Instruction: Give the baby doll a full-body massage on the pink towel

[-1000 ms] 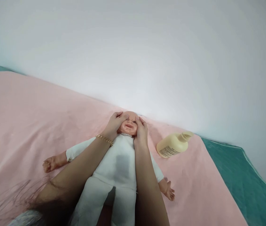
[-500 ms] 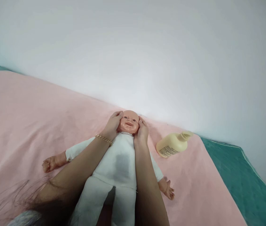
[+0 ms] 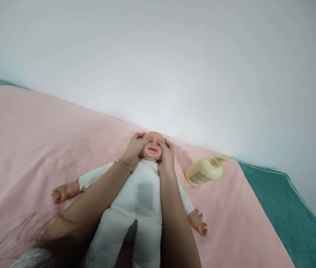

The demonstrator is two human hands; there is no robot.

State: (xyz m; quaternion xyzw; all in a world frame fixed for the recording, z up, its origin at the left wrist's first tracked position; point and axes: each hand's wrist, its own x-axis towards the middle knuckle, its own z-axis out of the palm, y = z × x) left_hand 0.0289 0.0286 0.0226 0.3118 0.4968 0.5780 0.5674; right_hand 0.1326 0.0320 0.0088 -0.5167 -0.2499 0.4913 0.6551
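thumbs (image 3: 147, 139) have moved inward onto the upper face of the doll (image 3: 135, 193) since the earlier frame: with the left hand (image 3: 132, 147) and right hand (image 3: 168, 156) cupped around its head, face-up on the pink cloth (image 3: 63, 130), keep pressure light and even.

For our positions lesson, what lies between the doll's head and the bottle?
The right hand, then pink cloth, as the head view shows.

The doll (image 3: 135, 190) lies face up on the cloth (image 3: 230, 223), head at the far edge, just before the wall (image 3: 158, 56). Right of it, near the cloth's far right corner, is the bottle (image 3: 203, 172). The undercover (image 3: 283, 208) shows beyond the right edge.
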